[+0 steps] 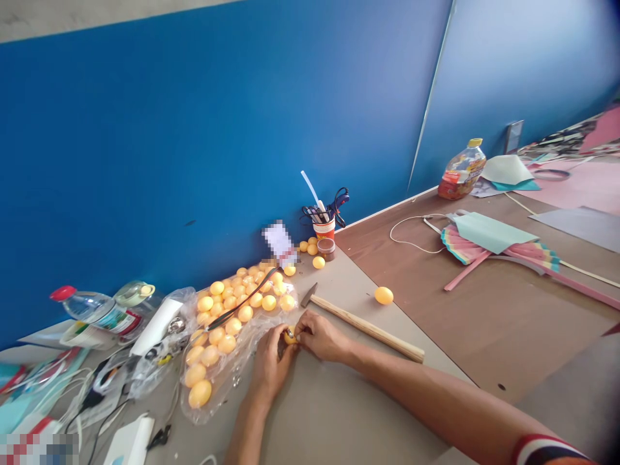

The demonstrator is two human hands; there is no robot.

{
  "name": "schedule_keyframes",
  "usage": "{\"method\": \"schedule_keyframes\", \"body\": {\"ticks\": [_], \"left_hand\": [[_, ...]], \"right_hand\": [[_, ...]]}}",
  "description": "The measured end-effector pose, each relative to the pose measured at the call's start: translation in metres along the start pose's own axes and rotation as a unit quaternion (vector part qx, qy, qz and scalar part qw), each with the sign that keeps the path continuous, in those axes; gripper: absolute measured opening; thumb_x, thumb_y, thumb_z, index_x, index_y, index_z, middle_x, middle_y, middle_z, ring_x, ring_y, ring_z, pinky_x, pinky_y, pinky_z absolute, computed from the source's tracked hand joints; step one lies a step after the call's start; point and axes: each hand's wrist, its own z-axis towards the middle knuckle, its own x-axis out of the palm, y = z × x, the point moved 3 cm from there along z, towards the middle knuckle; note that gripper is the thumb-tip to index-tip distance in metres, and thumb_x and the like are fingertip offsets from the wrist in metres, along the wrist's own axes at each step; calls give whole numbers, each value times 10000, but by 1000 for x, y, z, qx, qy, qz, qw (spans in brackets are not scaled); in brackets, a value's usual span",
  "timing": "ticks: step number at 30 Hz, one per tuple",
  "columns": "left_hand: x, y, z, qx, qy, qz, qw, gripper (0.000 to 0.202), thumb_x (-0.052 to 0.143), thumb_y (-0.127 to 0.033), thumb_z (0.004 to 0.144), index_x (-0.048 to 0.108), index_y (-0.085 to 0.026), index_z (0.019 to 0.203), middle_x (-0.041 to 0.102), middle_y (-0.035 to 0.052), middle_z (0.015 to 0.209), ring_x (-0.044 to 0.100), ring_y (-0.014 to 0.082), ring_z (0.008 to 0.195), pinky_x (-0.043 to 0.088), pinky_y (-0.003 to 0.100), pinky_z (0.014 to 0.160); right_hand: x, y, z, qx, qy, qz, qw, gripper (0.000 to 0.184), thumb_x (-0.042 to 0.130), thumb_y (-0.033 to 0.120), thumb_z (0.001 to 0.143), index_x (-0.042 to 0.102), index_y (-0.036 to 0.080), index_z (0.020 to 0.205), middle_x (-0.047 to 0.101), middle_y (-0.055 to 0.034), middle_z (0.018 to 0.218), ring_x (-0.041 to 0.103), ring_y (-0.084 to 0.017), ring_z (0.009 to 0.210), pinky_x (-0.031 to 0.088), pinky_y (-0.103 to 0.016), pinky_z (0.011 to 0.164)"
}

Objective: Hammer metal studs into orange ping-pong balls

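Between my two hands is a small yellow-orange ball [289,335] with something dark and shiny on its top. My left hand [275,356] is closed around it from the left. The fingers of my right hand [320,336] pinch at its right side; whether they hold a small part there I cannot make out. A hammer [368,327] with a wooden handle lies just beyond my right hand. To the left, a clear plastic bag [213,407] holds many similar yellow-orange balls [227,343]. One loose ball [383,296] rests to the right of the hammer.
Against the blue wall stand a paper cup [323,228] of tools and a small round jar [326,249]. Bottles, cables and plastic wrapping crowd the left, including a red-capped bottle [99,310]. On the right lie a folded paper piece [498,234] and a yellow-capped bottle [462,171].
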Motion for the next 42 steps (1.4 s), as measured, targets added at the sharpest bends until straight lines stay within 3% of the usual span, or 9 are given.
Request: {"method": "schedule_keyframes", "body": {"ticks": [9, 22, 42], "left_hand": [[0, -2, -1, 12, 2, 16, 1000, 300, 564, -289, 818, 594, -228, 1110, 689, 86, 1078, 634, 244, 1010, 520, 428, 900], [1, -2, -1, 12, 17, 8, 1000, 308, 562, -287, 822, 584, -218, 1121, 688, 86, 1070, 626, 246, 1016, 512, 422, 896], [3, 1, -1, 7, 8, -5, 1000, 303, 567, -288, 813, 587, -226, 1109, 690, 78, 1057, 633, 238, 995, 519, 411, 876]], "right_hand": [[5, -7, 5, 61, 49, 74, 994, 180, 447, 26, 620, 533, 175, 566, 505, 43, 484, 451, -84, 452, 333, -191, 445], [4, -6, 6, 124, 68, 115, 983, 155, 465, 61, 687, 552, 173, 626, 534, 46, 472, 425, -69, 404, 318, -179, 411], [5, -10, 6, 80, 70, 75, 992, 175, 462, 38, 642, 531, 183, 572, 518, 47, 471, 450, -82, 440, 331, -187, 440]]}}
